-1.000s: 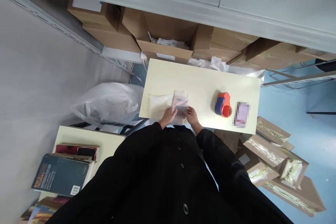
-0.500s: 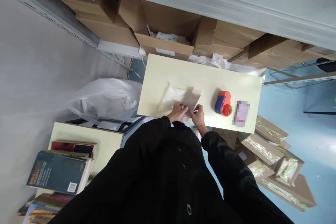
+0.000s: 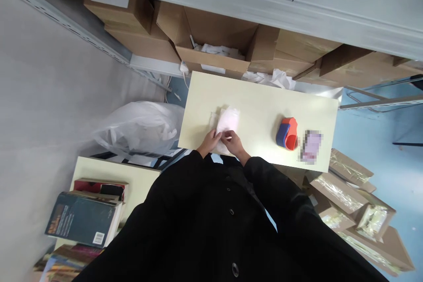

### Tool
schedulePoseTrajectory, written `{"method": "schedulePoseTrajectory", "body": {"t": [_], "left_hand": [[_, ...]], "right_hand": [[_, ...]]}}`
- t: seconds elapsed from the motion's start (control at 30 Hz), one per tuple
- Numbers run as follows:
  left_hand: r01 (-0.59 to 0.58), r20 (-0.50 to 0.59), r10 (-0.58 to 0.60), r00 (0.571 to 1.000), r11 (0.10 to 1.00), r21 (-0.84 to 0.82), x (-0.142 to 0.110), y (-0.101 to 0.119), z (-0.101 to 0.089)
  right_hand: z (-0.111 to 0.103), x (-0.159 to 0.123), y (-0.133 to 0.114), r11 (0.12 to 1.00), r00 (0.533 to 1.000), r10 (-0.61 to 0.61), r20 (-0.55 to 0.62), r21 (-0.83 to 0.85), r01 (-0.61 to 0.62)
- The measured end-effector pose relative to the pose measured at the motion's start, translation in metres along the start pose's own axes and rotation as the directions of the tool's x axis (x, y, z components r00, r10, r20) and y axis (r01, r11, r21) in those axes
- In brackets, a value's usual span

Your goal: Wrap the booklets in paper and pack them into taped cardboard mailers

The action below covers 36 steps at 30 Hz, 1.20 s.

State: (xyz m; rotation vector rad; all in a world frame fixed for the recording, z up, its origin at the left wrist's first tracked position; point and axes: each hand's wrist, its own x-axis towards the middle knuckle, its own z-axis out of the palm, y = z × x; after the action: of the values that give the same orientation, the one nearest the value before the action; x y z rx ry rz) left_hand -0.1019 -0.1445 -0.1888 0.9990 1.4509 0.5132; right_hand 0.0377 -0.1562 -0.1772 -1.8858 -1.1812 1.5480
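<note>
At frame centre, the left hand [image 3: 209, 142] pinches a flat, pinkish-white, thin-wrapped packet [image 3: 228, 120], likely steadying it while the right hand [image 3: 233, 142], fingers bent, pinches its lower part.

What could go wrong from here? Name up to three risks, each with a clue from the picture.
1. The packet lies close to the table's near edge, so it might slip off if the left hand and right hand both let go.
2. Its white covering looks thin, so a hard pull might tear it.
3. The tape dispenser stands to the right; a wide sweep of the right hand could knock it.
</note>
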Motion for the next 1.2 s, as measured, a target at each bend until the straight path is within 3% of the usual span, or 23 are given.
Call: {"method": "schedulePoseTrajectory", "body": {"t": [0.17, 0.3, 0.43, 0.5, 0.67, 0.8, 1.0, 1.1, 1.2], "left_hand": [[0.031, -0.046, -0.024, 0.999, 0.983, 0.182, 0.001, -0.007, -0.004], [0.054, -0.185, 0.018, 0.982, 0.925, 0.375, -0.002, -0.009, -0.015], [0.193, -0.283, -0.081, 0.956, 0.898, 0.395, -0.001, -0.012, -0.029], [0.243, -0.27, -0.145, 0.952, 0.892, 0.38, 0.002, -0.013, -0.03], [0.215, -0.172, -0.164, 0.971, 0.918, 0.333, 0.008, -0.009, -0.011], [0.243, -0.185, -0.199, 0.962, 0.934, 0.262, 0.014, -0.007, 0.001], [0.203, -0.148, -0.17, 0.974, 0.948, 0.246, 0.016, -0.003, -0.01], [0.146, -0.14, -0.114, 0.983, 0.96, 0.239, 0.01, 0.0, -0.018], [0.096, -0.165, -0.056, 0.985, 0.964, 0.249, 0.008, 0.004, -0.028]], "right_hand": [[-0.018, -0.012, 0.021, 1.0, 0.996, -0.009, -0.089, -0.024, 0.007], [-0.038, -0.018, 0.037, 0.999, 0.975, 0.027, -0.22, -0.032, -0.035], [-0.038, -0.012, 0.043, 0.996, 0.974, 0.082, -0.209, 0.041, -0.075], [-0.029, -0.006, 0.042, 0.994, 0.979, 0.084, -0.185, 0.085, -0.07], [-0.003, 0.006, 0.036, 0.989, 0.968, 0.119, -0.221, 0.111, -0.096], [0.0, 0.013, 0.032, 0.97, 0.965, 0.163, -0.207, 0.213, -0.118], [-0.014, 0.01, 0.029, 0.898, 0.976, 0.219, -0.018, 0.395, -0.194], [-0.016, 0.004, 0.029, 0.909, 0.973, 0.229, 0.016, 0.354, -0.22], [-0.011, 0.006, 0.023, 0.959, 0.988, 0.151, -0.011, 0.245, -0.144]]}}
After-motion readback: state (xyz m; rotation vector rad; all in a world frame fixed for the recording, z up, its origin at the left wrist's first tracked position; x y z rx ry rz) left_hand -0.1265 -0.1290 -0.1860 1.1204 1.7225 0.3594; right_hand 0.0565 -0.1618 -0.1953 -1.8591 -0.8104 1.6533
